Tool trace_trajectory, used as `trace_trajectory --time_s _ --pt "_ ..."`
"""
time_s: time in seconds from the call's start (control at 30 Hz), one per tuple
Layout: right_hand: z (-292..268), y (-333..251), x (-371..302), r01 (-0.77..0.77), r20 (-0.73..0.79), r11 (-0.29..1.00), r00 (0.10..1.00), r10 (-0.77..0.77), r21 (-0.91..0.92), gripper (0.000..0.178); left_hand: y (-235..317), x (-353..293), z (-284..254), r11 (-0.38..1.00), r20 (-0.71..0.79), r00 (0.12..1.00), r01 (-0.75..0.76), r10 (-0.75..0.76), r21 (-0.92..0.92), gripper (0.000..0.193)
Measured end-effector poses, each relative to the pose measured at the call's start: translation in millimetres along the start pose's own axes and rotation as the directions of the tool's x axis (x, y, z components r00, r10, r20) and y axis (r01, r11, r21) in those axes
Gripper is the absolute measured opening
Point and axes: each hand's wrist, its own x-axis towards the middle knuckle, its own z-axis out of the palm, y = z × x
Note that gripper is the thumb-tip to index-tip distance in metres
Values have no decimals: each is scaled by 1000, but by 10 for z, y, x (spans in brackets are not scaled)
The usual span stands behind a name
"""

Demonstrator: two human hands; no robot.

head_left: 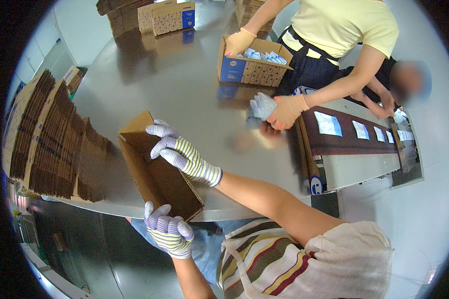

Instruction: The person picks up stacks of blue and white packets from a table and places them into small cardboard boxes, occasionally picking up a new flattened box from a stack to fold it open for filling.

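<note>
An open-topped brown cardboard box (157, 172) lies aslant at the near edge of the metal table, and its inside looks bare. My right hand (187, 157), in a striped purple-and-yellow glove, reaches over the box's right wall with its fingers apart above the opening. By the near left corner of the box is my left hand (169, 231), gloved the same way. Its fingers are loosely bent and spread, with the fingertips at the cardboard edge; whether they press on it I cannot tell.
Stacks of flat cardboard (45, 134) stand at the left. Across the table, a co-worker's gloved hand (288, 112) holds white packets (262, 106) near a partly filled box (254, 70). A conveyor (354, 144) carries packets at the right. More boxes (173, 19) stand far back.
</note>
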Motion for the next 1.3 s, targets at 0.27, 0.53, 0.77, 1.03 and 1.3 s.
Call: trace_trajectory --time_s 0.27,0.53,0.77,1.03,1.3 --pt "25 -1 1 -20 -12 1000 1000 20 24 16 8 11 -12 1000 4 1000 8 -8 23 19" --pt "33 -58 31 -17 -57 999 998 18 34 13 36 50 -20 999 -9 1000 -3 3 38 18" --pt "15 -55 38 -17 -39 1000 999 17 -3 13 70 81 -27 999 -6 1000 15 -15 39 18" --pt "21 -26 31 11 -40 1000 999 -11 -13 12 74 83 -31 998 -18 1000 -15 16 65 20" --pt "3 -115 -1 -14 -66 988 998 3 -153 22 41 41 -21 996 -15 1000 -17 19 89 21"
